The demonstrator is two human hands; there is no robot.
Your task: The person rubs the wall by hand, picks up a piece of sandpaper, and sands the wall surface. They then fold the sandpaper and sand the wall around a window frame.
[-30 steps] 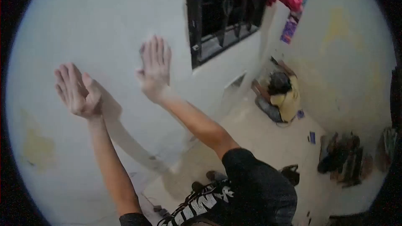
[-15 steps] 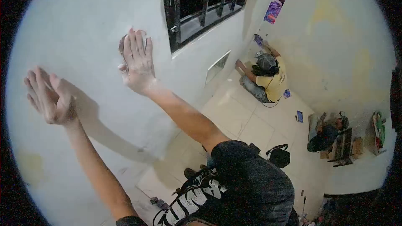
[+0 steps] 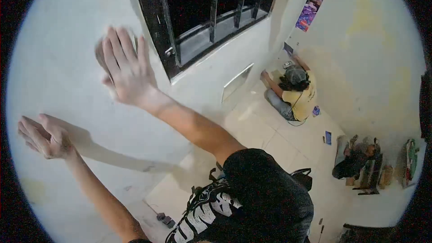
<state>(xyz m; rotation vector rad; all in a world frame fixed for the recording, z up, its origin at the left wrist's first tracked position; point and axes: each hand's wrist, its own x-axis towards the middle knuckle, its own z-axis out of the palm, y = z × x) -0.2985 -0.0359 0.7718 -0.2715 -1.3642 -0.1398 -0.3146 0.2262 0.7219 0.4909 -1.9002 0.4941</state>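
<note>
My left hand [image 3: 48, 140] is raised at the far left, close to the pale wall [image 3: 54, 72], fingers apart and nothing visible in it; its shadow falls on the wall beside it. Higher up, my right hand [image 3: 129, 69] presses flat against the same wall with stretched fingers, slightly blurred. A thin sheet [image 3: 100, 56] lies between that palm and the wall; only its edges show, a brownish one beside the fingers and a pale one near the fingertips. Just right of this hand is the dark window frame [image 3: 155, 29].
Black window bars [image 3: 213, 13] are at the top. A person in yellow [image 3: 300, 99] sits on the tiled floor [image 3: 288, 153] near the corner, one hand at the far wall. Another person [image 3: 355, 157] is at the right by a dark chair [image 3: 372, 175]. Small dark blocks [image 3: 165, 219] lie below.
My right hand has shifted left relative to the window frame, with the sheet under it. My left hand sits lower in view. The whole view has also shifted somewhat.
</note>
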